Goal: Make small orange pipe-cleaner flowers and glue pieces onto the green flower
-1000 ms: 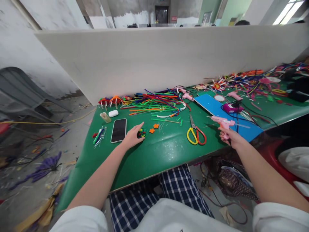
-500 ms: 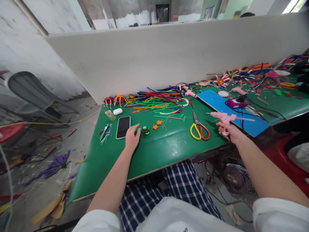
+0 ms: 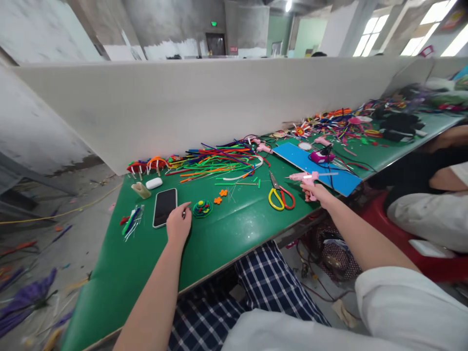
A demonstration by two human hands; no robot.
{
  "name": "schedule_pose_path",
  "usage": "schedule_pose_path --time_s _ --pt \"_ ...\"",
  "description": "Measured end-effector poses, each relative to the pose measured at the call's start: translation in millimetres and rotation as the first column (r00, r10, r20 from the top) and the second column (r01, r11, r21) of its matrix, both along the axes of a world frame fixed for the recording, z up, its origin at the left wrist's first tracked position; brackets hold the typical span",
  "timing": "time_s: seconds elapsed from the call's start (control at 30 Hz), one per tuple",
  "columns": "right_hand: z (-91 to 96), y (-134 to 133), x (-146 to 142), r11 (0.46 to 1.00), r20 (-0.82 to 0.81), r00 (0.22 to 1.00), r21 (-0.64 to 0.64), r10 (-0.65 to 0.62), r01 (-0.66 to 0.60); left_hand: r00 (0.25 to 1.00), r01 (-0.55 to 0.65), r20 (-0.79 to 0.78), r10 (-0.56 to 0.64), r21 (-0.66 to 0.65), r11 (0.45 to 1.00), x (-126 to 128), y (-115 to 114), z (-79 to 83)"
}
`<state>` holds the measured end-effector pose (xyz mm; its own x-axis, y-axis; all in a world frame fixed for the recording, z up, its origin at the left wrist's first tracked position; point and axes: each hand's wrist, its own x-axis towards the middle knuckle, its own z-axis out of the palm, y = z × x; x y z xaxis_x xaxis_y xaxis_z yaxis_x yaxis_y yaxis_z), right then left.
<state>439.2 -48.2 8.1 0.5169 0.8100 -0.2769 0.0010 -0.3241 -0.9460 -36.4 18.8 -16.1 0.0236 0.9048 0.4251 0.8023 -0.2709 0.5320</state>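
My left hand [image 3: 178, 223] rests on the green table [image 3: 153, 263] with its fingers loosely curled, between a black phone [image 3: 164, 206] and a small coiled green, red and yellow flower [image 3: 202, 208]. It holds nothing that I can see. My right hand [image 3: 315, 191] is wrapped round the grip of a pink glue gun [image 3: 306, 177], which points left above the table's front edge. Yellow and red scissors [image 3: 280, 197] lie just left of that hand.
A pile of coloured pipe cleaners [image 3: 219, 160] lies against the white partition [image 3: 204, 102]. A blue board [image 3: 318, 168] with a purple glue gun [image 3: 320, 156] sits at the right. Another person's arm [image 3: 438, 141] shows at far right. White earbud case [image 3: 154, 183] lies behind the phone.
My left hand has drawn back off the coiled flower toward the phone. The view has swung to the right, showing more of the bench. My right hand keeps the glue gun.
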Motion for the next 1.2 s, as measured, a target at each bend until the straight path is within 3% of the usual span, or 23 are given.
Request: schedule_pose_path --time_s 0.43,0.6,0.83,1.2 --pt "11.9 -11 -8 0.995 -0.019 0.996 0.049 0.091 -0.090 0.999 -0.027 0.032 0.028 -0.037 0.999 0 -1 2.4" --pt "13.1 -22 -16 0.967 -0.129 0.966 0.149 0.225 -0.205 0.999 -0.031 0.036 0.032 -0.019 0.999 1 -2 3.5" --pt "19.6 -35 -43 0.887 -0.221 0.875 0.283 0.430 -0.364 0.999 -0.036 0.021 0.036 -0.008 0.999 1 -2 2.4" --pt "31.2 -43 -75 0.852 -0.280 0.837 0.391 0.470 -0.348 0.999 -0.045 0.016 0.045 0.010 0.999 2 -1 2.0"
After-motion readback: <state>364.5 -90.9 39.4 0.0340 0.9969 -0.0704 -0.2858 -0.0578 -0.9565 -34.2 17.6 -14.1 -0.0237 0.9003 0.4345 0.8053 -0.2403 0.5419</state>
